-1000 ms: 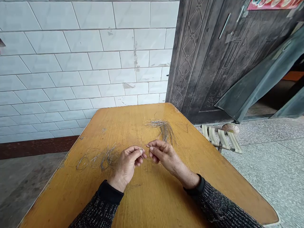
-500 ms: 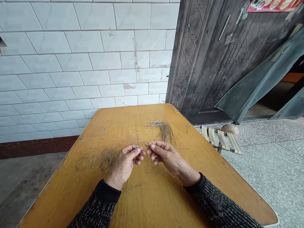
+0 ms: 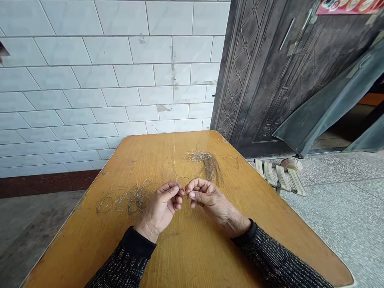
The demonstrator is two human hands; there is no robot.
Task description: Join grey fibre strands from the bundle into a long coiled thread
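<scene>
A thin wire (image 3: 175,162) rises from the pinched thumb and finger of my left hand (image 3: 165,202), its free end pointing toward the wall. From there it bends in a small arch across to my right hand (image 3: 207,198), whose thumb and fingertips are closed on it. Both hands are close together above the middle of the table. Left of my left hand lies a tangle of looped wires (image 3: 132,199). Beyond my right hand rests a bundle of straighter wires (image 3: 211,166), with bright, twisted-looking ends at its left.
The yellow wooden table (image 3: 180,256) reaches to a white tiled wall (image 3: 120,76). A dark patterned door (image 3: 258,80) with a grey-green curtain (image 3: 330,96) stands at the right. A strap-seated stool (image 3: 280,176) is beside the table's right edge.
My right hand has curled its fingers in more and turned slightly, keeping hold of the wire. The upright wire end shows more clearly. The view has shifted a little.
</scene>
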